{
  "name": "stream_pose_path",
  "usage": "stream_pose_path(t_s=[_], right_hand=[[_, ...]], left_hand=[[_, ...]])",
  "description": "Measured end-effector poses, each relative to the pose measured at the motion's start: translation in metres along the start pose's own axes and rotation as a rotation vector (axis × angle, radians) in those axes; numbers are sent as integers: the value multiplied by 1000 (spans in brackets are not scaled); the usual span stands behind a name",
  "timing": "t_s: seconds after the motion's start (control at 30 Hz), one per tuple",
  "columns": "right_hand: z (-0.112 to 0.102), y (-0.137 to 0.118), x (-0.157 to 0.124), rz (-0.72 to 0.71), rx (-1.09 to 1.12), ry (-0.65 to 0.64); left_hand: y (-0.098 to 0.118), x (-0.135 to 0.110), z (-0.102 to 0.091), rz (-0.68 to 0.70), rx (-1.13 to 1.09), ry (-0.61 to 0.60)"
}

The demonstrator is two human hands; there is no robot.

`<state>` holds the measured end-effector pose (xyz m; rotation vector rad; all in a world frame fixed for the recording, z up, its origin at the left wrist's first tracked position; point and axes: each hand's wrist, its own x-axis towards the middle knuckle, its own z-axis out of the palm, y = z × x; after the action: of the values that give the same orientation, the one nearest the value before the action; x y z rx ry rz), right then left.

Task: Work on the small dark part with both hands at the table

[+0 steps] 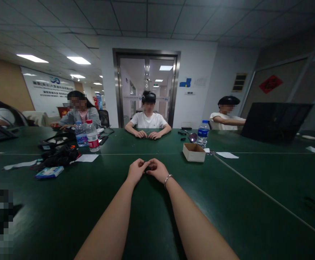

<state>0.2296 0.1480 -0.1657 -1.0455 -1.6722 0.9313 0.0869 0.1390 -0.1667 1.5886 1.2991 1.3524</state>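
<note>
Left of the open cardboard box (195, 156), over the green desk (150, 216): left hand (136, 171) and right hand (159, 171) pinch a small dark object (148, 168) between them, too hidden to identify. Blue-capped water bottle (202, 133) just behind box; white paper (227, 155) to its right.

One small dark object (148, 168), near black in colour, is held between the fingertips of the left hand (137, 169) and the right hand (158, 170). The fingers cover most of it; its full outline, markings and type cannot be determined. It is located at or just above the green bench (65, 206), about midway across the view. Contact with the bench surface cannot be confirmed, nor can its tilt be established.
</note>
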Motion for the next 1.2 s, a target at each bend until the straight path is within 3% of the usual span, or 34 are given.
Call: stream_pose_path(t_s=[0.17, 0.4, 0.53, 0.63, 0.73, 0.8, 0.87, 0.97, 1.07, 1.13, 1.2], right_hand=[[4, -8, -4, -56, -220, 43], [16, -9, -2, 140, 157, -63], [20, -11, -3, 169, 288, -68], [18, -11, -5, 174, 302, -23], [15, -12, -9, 182, 298, 41], [12, -13, -13, 190, 287, 90], [11, -14, -17, 192, 271, 140], [8, -15, -23, 183, 249, 159], [-1, -19, -34, 186, 222, 98], [-15, -26, -50, 189, 188, 36], [-37, -38, -76, 180, 143, -31]], left_hand=[[2, -5, 1, 119, 202, 32], [0, -2, 2, -13, 63, -12], [-5, 1, 2, -18, -75, -33], [-3, 1, -1, 5, -155, -79], [0, -3, -3, -25, -194, -31], [1, -7, -3, -74, -162, 22], [4, -12, -5, -122, -87, -3], [26, -21, -15, -244, 78, -202], [72, -42, -42, -343, 292, -479], [107, -67, -72, -251, 459, -650], [134, -102, -112, -163, 598, -700]])
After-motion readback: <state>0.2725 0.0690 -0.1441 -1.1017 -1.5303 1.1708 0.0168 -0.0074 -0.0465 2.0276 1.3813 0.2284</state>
